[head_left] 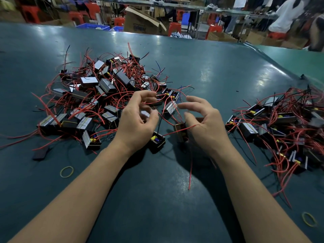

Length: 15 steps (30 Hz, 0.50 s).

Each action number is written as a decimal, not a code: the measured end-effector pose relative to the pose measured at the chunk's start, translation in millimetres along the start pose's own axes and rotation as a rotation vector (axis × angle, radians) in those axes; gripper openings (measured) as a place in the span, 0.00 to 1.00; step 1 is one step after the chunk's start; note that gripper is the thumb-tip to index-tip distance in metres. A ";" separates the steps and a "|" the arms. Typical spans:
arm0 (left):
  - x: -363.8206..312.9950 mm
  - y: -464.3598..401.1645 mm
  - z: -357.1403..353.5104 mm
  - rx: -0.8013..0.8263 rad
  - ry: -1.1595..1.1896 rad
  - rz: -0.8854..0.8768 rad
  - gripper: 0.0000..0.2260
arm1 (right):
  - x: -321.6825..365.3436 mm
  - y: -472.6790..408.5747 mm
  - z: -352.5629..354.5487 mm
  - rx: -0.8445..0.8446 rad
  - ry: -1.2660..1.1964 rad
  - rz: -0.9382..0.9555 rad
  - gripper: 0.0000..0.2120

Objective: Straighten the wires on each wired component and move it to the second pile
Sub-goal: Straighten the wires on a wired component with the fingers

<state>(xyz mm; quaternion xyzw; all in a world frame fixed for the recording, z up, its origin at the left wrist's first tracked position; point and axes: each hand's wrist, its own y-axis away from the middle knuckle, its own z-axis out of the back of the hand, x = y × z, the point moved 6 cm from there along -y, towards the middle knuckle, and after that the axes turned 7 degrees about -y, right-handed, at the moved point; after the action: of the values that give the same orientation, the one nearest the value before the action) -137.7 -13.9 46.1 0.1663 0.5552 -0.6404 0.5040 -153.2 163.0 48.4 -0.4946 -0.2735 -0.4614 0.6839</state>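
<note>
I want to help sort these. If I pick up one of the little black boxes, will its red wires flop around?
Probably. The red wire by the right hand droops in a loose curve, so it looks bendy. Wires in the big pile cross and loop, so one box may drag neighbours. The boxes look small, likely light.

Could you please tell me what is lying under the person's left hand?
Below the left hand a black wired component with a yellow part rests on the green table. Anything further beneath the palm is covered.
</note>
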 end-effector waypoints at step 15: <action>-28.2 13.0 -6.9 0.274 -0.003 -0.266 0.10 | 4.1 13.1 -28.0 0.481 -0.109 -0.044 0.18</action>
<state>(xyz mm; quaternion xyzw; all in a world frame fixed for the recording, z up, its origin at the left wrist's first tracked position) -117.0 6.7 58.6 0.1574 0.4792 -0.7712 0.3885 -141.9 136.6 36.2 -0.3356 -0.4227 -0.3702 0.7561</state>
